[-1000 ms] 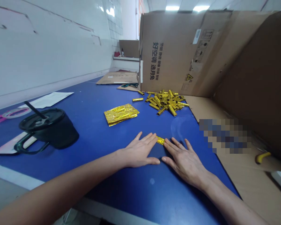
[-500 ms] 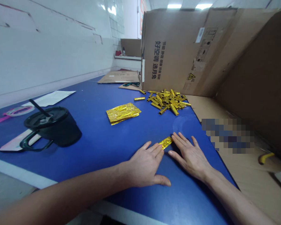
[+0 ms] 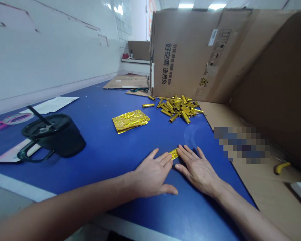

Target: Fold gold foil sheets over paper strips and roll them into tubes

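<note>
At your far left on the blue table lies a pink roll of tape, with a sheet of white paper behind it and to its right. Next comes your dark cup, lidded, with 1 black straw leaning out of it and its handle toward you. Further right, a stack of gold foil sheets lies flat, well apart from the cup. Nearer you, your left hand is palm down, fingers stretched straight, thumb spread to the side, its fingertips on the left end of 1 small gold foil piece. That piece lies on the table between your 2 hands, only its middle showing. Beyond it, a heap of gold rolls sits against the foot of the big cardboard box. Your right hand is also palm down, fingers extended and uncurled, the tips on the foil piece's right end. At far right, a banana lies on brown cardboard.
</note>
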The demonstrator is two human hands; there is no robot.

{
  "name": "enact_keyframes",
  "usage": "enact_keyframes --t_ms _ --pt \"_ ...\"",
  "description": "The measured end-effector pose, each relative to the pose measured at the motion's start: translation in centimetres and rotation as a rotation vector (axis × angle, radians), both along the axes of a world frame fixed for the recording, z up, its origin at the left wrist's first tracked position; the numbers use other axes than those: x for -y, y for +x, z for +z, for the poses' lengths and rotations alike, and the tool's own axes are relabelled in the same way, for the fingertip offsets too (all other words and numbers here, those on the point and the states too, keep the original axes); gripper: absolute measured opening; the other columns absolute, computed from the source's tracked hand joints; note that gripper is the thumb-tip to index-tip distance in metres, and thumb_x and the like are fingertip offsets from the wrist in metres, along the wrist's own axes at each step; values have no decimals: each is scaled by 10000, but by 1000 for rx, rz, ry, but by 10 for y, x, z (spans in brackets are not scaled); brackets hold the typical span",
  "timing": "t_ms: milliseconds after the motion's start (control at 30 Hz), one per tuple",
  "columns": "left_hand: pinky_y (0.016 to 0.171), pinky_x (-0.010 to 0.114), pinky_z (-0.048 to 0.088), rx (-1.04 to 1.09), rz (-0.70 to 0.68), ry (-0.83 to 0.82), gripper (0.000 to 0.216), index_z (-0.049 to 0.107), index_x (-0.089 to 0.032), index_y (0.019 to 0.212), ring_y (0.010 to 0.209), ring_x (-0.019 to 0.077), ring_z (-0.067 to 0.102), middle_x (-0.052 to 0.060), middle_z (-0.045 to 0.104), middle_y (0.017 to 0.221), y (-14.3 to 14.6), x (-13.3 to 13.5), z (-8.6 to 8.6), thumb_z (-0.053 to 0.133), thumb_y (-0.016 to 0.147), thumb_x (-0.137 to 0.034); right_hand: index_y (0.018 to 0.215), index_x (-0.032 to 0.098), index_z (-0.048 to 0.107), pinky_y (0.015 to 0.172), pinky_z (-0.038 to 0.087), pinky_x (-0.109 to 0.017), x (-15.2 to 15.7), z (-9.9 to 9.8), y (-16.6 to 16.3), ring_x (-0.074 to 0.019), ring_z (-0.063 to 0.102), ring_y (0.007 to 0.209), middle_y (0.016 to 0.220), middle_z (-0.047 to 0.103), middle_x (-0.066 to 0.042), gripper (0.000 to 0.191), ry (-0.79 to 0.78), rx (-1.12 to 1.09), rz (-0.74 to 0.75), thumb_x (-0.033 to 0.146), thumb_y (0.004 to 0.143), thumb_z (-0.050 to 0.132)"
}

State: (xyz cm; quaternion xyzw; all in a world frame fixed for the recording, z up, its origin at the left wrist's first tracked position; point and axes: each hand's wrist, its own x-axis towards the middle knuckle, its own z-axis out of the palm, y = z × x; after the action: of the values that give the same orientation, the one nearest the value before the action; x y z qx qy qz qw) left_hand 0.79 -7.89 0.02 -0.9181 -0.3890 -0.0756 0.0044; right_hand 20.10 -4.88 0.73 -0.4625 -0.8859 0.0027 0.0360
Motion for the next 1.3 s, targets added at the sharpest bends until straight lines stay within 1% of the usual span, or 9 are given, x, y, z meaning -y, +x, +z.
enact_keyframes --t_ms 200,333,433,567,733,900,1100,1233,1300 --pt "1003 456 71 -37 26 -78 600 330 -158 1238 1260 227 206 106 296 1351 -29 -38 3 319 802 -570 1269 158 383 979 140 -570 8 3 -2 -275 243 1243 1307 392 -108 597 64 1 40 543 825 276" --pt "1001 465 78 -45 34 -97 639 264 -138 1281 1267 222 182 116 329 1332 -30 -48 10 302 808 -566 1253 144 407 971 147 -579 9 4 -5 -282 261 1234 1287 416 -125 587 73 -5 51 530 828 282" --pt "993 493 62 -22 67 -48 797 214 -78 1303 1280 253 107 169 291 1339 -12 -41 11 283 754 -652 1250 115 407 973 150 -571 9 3 -7 -285 267 1231 1295 399 -136 588 65 17 47 512 832 287" --pt "997 483 81 -2 -9 -95 874 128 -59 1330 1284 261 59 186 141 1385 10 -34 5 230 733 -690 1276 95 359 976 139 -574 8 2 -7 -285 264 1232 1318 362 -120 575 49 40 40 468 846 278" --pt "996 487 82 -35 23 -192 830 102 -90 1340 1286 253 40 168 85 1397 -5 -41 2 201 755 -671 1273 155 372 972 135 -580 7 2 -3 -286 269 1230 1320 372 -83 557 51 34 27 495 842 278" --pt "994 501 53 -48 65 -143 869 148 -80 1331 1282 270 73 182 137 1385 -17 -25 6 269 724 -690 1268 194 378 960 155 -594 0 3 4 -287 266 1231 1328 364 -52 540 24 22 16 509 842 275" --pt "1016 456 42 6 -83 -162 922 186 -54 1318 1276 271 115 193 209 1364 -8 12 6 284 690 -721 1263 190 385 957 155 -598 -8 -1 8 -278 226 1248 1325 371 -64 544 45 19 -22 514 839 280" --pt "1016 467 31 33 -72 -188 914 205 -52 1313 1272 286 128 196 229 1356 -6 15 7 287 692 -718 1267 150 379 964 151 -586 -4 -2 9 -275 255 1238 1329 351 -111 587 81 -30 -58 530 830 282" --pt "1012 481 25 47 -69 -207 937 202 -58 1315 1271 295 123 197 223 1358 -6 13 8 287 674 -736 1283 148 355 986 150 -552 3 0 7 -261 257 1239 1342 326 -112 603 71 -88 14 534 823 301"
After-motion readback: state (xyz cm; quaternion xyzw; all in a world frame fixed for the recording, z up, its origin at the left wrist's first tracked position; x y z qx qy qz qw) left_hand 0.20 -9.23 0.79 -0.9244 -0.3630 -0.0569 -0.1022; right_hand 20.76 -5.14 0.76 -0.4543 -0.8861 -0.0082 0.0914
